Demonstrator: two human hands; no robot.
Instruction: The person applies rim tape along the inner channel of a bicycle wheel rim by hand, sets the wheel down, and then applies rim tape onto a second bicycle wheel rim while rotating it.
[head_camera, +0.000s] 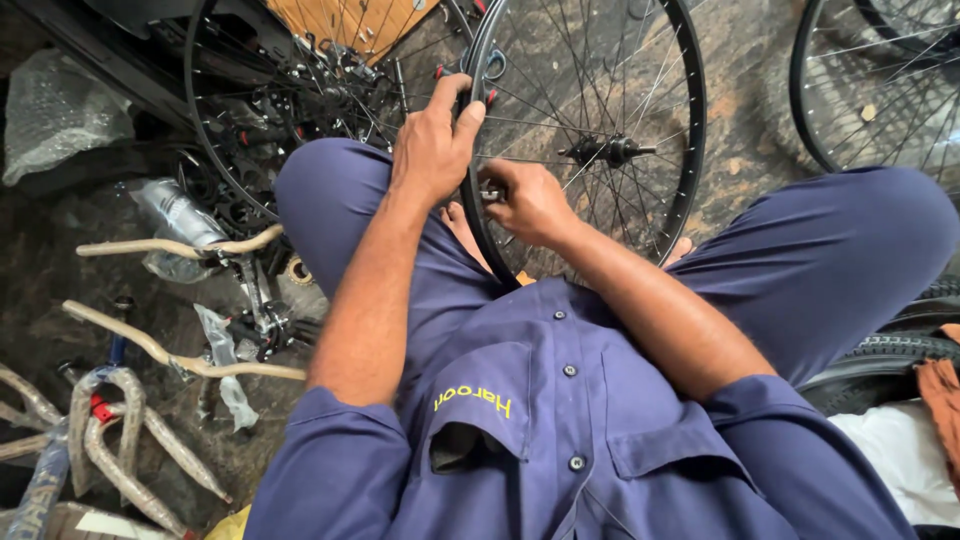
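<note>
A black spoked bicycle wheel (690, 110) stands upright between my knees, its hub (605, 152) at centre. My left hand (432, 145) grips the near side of the rim, thumb and fingers wrapped over it. My right hand (527, 203) is just below it at the rim, fingers pinched around a small metal tool (492, 190) at a spoke end. I sit in blue trousers and a blue shirt.
A second wheel (230, 150) leans behind on the left amid dark bike parts. Another rim (850, 100) is at the top right. Wrapped handlebars (170, 248) and frame pieces lie on the floor at left. A tyre (900, 350) and an orange cloth (940, 395) lie at right.
</note>
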